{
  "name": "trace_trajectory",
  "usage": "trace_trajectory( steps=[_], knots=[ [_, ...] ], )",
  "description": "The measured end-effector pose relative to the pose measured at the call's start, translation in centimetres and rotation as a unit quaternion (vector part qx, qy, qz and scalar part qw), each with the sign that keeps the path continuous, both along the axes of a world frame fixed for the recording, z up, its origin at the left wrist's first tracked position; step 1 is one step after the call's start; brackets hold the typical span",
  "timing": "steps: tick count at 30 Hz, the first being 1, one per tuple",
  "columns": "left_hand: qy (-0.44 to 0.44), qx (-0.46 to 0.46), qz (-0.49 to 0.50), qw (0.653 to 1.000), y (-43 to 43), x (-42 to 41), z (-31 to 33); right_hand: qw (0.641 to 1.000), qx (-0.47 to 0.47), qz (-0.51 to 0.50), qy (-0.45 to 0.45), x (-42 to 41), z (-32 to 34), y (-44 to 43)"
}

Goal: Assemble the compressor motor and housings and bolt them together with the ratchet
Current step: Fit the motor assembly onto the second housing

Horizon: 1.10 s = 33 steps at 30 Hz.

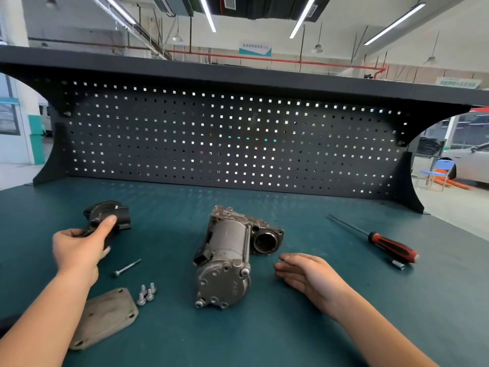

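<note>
A green desk stands before a dark pegboard. The left grip clasps a black housing at the left. The right grip, fingers straight, is just right of the motor mid-desk. Bolts, a plate and a screwdriver lie apart.

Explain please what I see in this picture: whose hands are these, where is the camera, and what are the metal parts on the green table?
No machine here: a person works with bare hands, and the single camera sits on their head, looking down. The left hand grips a black housing. The right hand lies open beside the grey compressor motor. On the green bench also lie a flat cover plate, some short bolts, one long bolt and a red-handled screwdriver.
</note>
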<state>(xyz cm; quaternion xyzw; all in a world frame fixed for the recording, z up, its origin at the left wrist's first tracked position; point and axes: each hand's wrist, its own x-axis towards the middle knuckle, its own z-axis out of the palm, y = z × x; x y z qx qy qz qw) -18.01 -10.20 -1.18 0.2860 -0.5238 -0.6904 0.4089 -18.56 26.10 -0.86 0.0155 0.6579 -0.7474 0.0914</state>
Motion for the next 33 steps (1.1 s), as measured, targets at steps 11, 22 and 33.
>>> trace_trajectory(
  steps=[11, 22, 33],
  knots=[
    [0.154, -0.129, -0.111, 0.973, 4.7, 2.0, 4.4, 0.991, -0.03, -0.134, -0.008, -1.2, 0.1, 1.2],
    [0.178, -0.702, -0.211, 0.657, 19.7, 8.9, 3.2, 0.985, -0.09, -0.143, 0.018, -1.8, 0.2, 1.1],
    [0.082, -0.821, -0.194, 0.531, 20.0, 8.1, 1.0, 0.975, 0.009, -0.205, 0.085, -4.5, -1.4, 3.0]
  ],
)
